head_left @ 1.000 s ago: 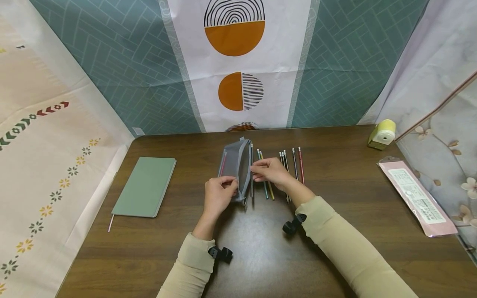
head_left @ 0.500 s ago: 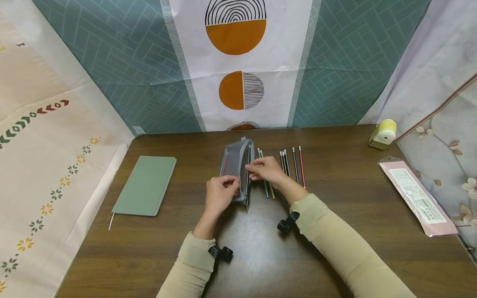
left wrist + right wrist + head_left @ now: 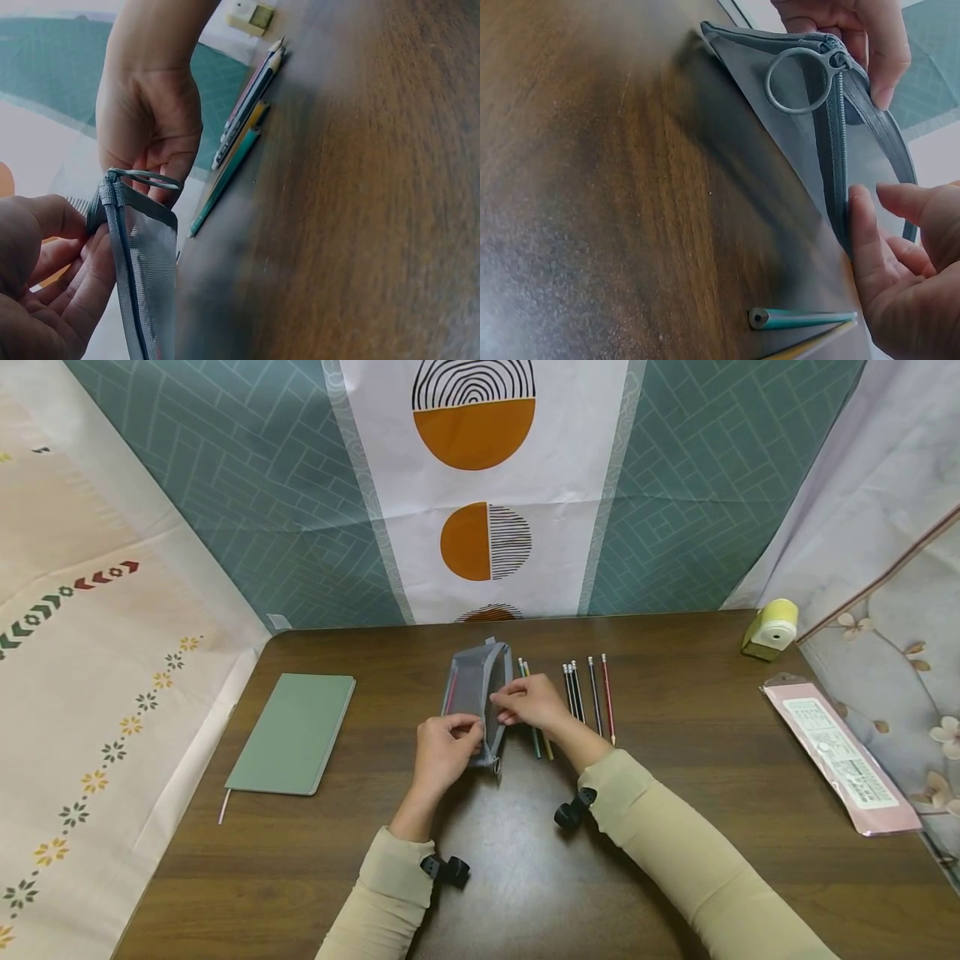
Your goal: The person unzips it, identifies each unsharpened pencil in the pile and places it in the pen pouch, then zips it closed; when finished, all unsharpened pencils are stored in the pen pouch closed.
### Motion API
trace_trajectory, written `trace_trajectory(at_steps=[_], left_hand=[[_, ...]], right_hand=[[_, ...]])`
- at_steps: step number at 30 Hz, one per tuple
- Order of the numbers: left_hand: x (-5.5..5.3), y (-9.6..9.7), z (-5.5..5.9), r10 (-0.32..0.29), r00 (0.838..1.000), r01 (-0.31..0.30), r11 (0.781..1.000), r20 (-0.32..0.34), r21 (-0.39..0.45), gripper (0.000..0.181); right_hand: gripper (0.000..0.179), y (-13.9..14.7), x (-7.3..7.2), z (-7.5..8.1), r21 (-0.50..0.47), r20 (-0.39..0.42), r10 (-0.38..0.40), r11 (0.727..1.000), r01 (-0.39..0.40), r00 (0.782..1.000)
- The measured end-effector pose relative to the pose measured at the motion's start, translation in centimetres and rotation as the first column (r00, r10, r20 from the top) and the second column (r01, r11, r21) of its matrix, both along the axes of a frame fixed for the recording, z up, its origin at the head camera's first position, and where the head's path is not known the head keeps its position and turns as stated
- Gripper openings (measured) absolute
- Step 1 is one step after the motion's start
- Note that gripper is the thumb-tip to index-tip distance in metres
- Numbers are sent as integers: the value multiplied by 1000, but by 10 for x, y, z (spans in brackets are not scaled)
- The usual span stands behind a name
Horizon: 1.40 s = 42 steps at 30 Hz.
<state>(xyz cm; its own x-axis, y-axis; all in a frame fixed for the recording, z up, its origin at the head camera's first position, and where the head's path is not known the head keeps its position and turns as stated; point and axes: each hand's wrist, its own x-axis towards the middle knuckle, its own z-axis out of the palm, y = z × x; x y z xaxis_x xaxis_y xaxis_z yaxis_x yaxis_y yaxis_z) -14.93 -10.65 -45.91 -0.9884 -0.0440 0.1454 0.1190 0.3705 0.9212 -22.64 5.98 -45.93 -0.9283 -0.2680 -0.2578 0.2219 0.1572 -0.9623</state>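
A grey see-through zip pencil case (image 3: 468, 681) stands upright on the table with its mouth open toward the right, a pinkish pencil showing through its side. My left hand (image 3: 448, 747) pinches the case's near rim between thumb and fingers. At the mouth is my right hand (image 3: 534, 703); in the right wrist view its fingertips (image 3: 862, 206) touch the zipper edge, thumb and forefinger apart with no pencil visible between them. A ring pull (image 3: 799, 81) hangs from the zipper. Close beside lie a teal pencil (image 3: 802, 319) and a yellow pencil (image 3: 549, 748).
Farther right lie several dark pencils (image 3: 595, 693) and a red pencil (image 3: 607, 693). A green notebook (image 3: 292, 735) is on the left. The right side holds a yellow-green sharpener-like device (image 3: 772, 628) and a pink packet (image 3: 840, 760). Fabric hangs behind the table.
My right hand has moved left to the case's mouth with a dark pencil, which has gone inside and is out of sight. My left hand has kept its grip on the rim.
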Motion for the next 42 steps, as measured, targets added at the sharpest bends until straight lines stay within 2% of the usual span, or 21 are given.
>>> trace_trajectory(at_steps=[5,11,16,22,25,33,42], left_hand=[[0,-1,-2,15,1000,-15,1000,2,2,11],[-1,-3,-3,38,999,-38,999,-1,-1,11],[0,-5,-2,39,999,-40,999,-13,-23,11],[0,-6,-1,35,999,-36,999,-19,-35,12],[0,-6,-1,32,999,-32,999,-14,-23,12],[1,-7,-2,37,999,-38,999,-17,-24,11],[2,-7,-3,40,999,-40,999,-7,-35,11]], right_hand=[[27,4,2,2,-19,-6,-7,1000,7,1000],[30,18,1,3,-24,-52,-63,998,62,997],[30,35,-1,-1,48,-106,-86,995,91,991],[25,48,-2,-9,138,-195,-123,979,151,973],[24,49,-3,-13,203,-220,-107,967,152,970],[19,48,-4,-20,377,-275,-21,918,127,961],[19,43,-8,-22,521,-335,11,836,175,942]])
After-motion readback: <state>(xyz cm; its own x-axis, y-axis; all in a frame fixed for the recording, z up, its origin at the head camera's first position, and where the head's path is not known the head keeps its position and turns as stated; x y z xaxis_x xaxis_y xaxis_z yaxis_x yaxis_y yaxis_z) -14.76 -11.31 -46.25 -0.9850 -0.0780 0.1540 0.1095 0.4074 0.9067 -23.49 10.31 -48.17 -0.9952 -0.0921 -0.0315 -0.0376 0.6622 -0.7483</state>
